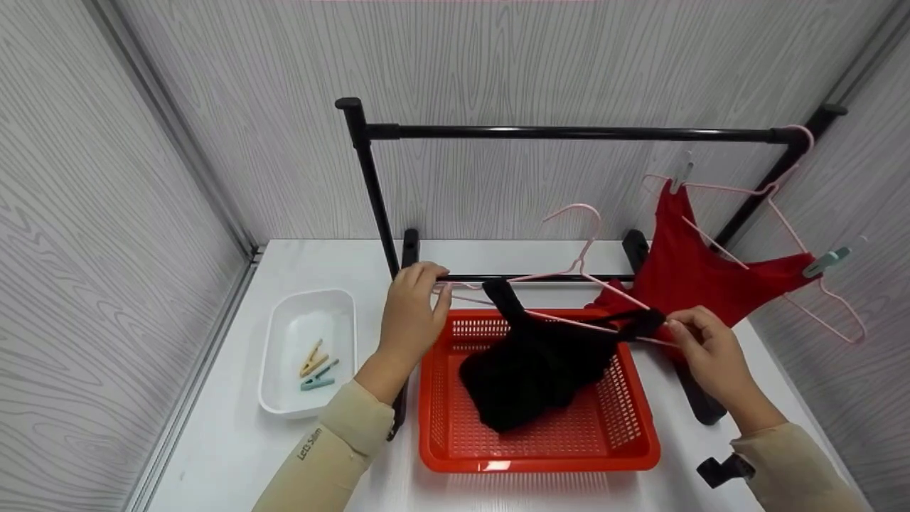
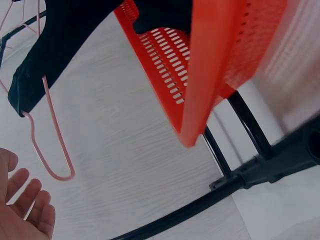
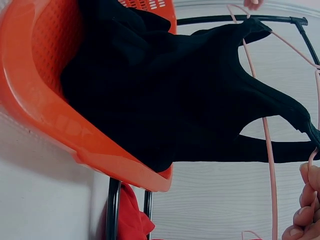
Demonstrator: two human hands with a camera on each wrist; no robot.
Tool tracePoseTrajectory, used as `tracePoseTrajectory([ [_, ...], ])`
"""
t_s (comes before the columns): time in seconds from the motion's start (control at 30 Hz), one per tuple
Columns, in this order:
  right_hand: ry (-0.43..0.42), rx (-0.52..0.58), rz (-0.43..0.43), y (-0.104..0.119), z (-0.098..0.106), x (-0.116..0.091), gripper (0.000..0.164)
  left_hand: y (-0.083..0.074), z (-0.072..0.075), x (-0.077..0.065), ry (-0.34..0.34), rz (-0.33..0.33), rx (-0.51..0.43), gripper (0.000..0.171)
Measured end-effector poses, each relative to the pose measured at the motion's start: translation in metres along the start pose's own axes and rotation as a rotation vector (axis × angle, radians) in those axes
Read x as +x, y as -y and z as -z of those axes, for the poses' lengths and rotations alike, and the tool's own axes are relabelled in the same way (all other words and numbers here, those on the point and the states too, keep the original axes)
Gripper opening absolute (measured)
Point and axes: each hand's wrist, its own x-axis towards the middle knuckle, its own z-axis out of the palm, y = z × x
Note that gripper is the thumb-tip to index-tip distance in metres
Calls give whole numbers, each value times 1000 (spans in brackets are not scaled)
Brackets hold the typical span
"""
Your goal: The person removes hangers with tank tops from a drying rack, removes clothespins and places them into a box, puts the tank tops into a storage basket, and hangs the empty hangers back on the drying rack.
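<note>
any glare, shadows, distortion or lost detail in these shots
Head view: a bright glint on the front rim of the red basket, and the black top so dark its folds barely show; left wrist view: the black rack bar looks bowed, probably lens distortion; right wrist view: a soft shadow on the table beside the basket.

From my station I look into a narrow booth. Its back wall (image 1: 498, 64) is pale grey with wavy, dark wood-grain lines; the left wall (image 1: 85, 249) and right wall (image 1: 871, 235) carry the same pattern. Grey trim (image 1: 192, 387) runs where the left wall meets the smooth white tabletop (image 1: 220, 444). I see even, whitish light with soft shadows, and my wrist views show the grain fainter.
</note>
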Motion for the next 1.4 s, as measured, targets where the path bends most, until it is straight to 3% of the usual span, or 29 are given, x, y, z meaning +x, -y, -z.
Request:
tracePoseTrajectory([
  [0.53, 9, -18, -14, -2, -3, -1, 5, -29, -24, 7, 30, -59, -24, 19],
  [1.13, 8, 21, 10, -5, -5, -2, 5, -35, -41, 8, 88, -93, 14, 22],
  [1.4, -1, 32, 2, -6, -5, -1, 7, -30, -44, 6, 62, -83, 22, 16],
])
